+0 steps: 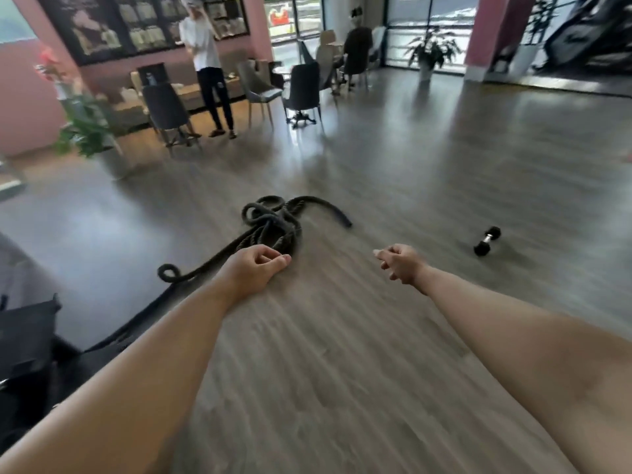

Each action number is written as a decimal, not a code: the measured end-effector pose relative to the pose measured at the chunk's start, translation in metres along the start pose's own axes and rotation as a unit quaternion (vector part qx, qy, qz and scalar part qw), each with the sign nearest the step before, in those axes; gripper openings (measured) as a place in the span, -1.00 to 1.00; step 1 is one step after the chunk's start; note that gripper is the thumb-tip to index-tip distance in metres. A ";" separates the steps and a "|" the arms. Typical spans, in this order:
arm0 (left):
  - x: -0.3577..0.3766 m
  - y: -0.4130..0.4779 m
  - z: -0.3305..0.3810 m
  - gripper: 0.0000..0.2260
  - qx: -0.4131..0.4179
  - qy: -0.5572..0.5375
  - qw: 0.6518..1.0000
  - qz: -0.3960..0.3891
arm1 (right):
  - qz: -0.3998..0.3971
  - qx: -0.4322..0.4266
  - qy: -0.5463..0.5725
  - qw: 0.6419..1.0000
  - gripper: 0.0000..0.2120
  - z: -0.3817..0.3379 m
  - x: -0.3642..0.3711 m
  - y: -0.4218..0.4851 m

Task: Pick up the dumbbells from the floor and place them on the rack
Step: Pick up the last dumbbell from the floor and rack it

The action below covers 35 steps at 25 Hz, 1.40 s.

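— Dumbbell [487, 241] first: where does it lie?

— On the wooden floor [342, 354], beyond and to the outer side of the right hand [400, 263], well apart from it. It has black ends and a shiny metal grip, and nothing touches it.

— And the hands?

— Both reach forward, bare-armed, and both hold nothing. The right hand is loosely curled, fingers bent inward. The left hand [254, 268] is half-closed too, thumb near the fingertips, and it sits in front of a heap of thick black rope [273, 224] (whether it touches the rope I cannot tell).

— How much room is there to move?

— Between the right hand and the dumbbell the floor is bare boards. One rope end runs out beyond the right hand, short of the dumbbell; another curls into a small loop on the outer side of the left hand. Past the left forearm the boards give way to a dark mat [102, 343] with a straight edge. Far beyond both hands stand chairs [301, 87], a standing person [208, 63], a seated person [357, 46] and potted plants [431, 51] near the windows.

— Any writing to read?

— None legible; the wall display [143, 22] far beyond the left hand is too blurred.
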<state>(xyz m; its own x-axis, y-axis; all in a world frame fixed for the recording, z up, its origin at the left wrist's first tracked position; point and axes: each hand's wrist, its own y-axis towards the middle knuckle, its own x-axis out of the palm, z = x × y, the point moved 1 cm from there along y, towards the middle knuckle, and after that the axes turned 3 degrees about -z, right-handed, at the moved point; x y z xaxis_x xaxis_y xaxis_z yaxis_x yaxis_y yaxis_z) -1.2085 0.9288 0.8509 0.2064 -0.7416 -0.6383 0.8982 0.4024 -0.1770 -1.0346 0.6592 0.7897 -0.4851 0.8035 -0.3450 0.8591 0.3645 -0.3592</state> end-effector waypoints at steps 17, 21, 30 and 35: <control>0.204 0.431 0.245 -0.61 0.192 0.062 0.949 -0.244 | 0.286 0.111 0.153 0.940 -0.77 0.025 -0.268 0.211; 0.227 0.527 0.305 -0.66 0.225 0.074 0.928 -0.287 | 0.333 0.120 0.169 0.920 -0.68 0.016 -0.309 0.262; 0.385 0.667 0.409 -0.71 0.230 0.119 0.896 -0.361 | 0.366 0.172 0.155 0.901 -0.74 0.082 -0.448 0.390; 0.426 0.740 0.477 -0.66 0.246 0.135 0.892 -0.353 | 0.347 0.212 0.143 0.902 -0.64 0.101 -0.520 0.478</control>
<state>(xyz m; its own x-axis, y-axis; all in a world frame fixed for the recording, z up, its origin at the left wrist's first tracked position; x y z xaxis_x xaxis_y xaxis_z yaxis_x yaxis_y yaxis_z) -0.2712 0.6544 0.8053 -0.5194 -0.5337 -0.6674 0.8430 -0.4480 -0.2978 -0.3882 0.3675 0.7096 0.2597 0.8796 -0.3985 0.7713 -0.4373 -0.4626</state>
